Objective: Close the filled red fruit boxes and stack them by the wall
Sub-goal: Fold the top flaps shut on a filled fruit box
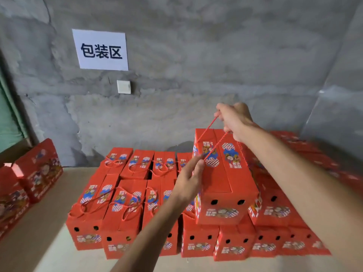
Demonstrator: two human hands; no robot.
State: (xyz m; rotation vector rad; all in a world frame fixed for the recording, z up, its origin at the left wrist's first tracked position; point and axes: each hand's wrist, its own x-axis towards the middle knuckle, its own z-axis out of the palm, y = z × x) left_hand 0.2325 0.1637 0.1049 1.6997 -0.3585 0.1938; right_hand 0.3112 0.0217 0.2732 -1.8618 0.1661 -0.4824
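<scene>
Nearest, your left hand [189,178] lies against the left side of the raised red box [222,183], fingers loosely extended, fingertips touching one strand of its red cord handle [213,148]. That box sits closed on top of the stacked red boxes [125,209]. Farther up, your right hand [234,119] pinches the cord's loop above the lid. Behind: grey concrete wall [216,65], white paper sign [101,50].

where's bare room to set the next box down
Bare floor lies between the left boxes and the low stack, running toward the wall. The low stack's top is also free. Right of the held box, boxes crowd tightly.
</scene>
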